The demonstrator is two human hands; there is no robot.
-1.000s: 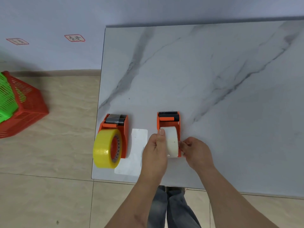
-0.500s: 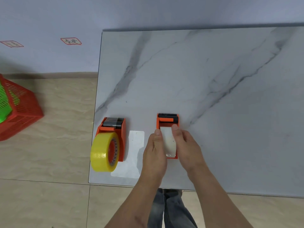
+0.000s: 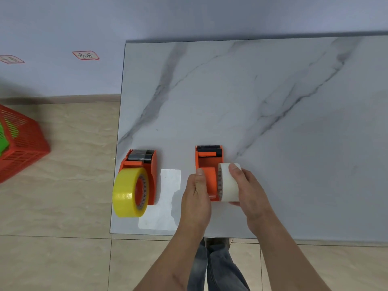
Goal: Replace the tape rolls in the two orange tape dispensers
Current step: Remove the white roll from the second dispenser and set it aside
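Note:
Two orange tape dispensers stand near the front left of the marble table (image 3: 273,101). The left dispenser (image 3: 150,171) carries a yellow tape roll (image 3: 126,193) that overhangs the table edge. My left hand (image 3: 196,196) holds the right dispenser (image 3: 207,164) by its left side. My right hand (image 3: 246,190) grips a white tape roll (image 3: 227,182), which sits just right of the dispenser's bare orange hub, off the spindle and level with it.
A white rectangular sheet (image 3: 165,198) lies flat between the two dispensers. On the tiled floor at the far left is a red plastic basket (image 3: 21,141) with something green inside. A wall with two labels runs behind the table.
The white roll has come sideways off the right dispenser's hub to the right in my right hand. The left hand stays on the dispenser's left side. The camera shifted slightly.

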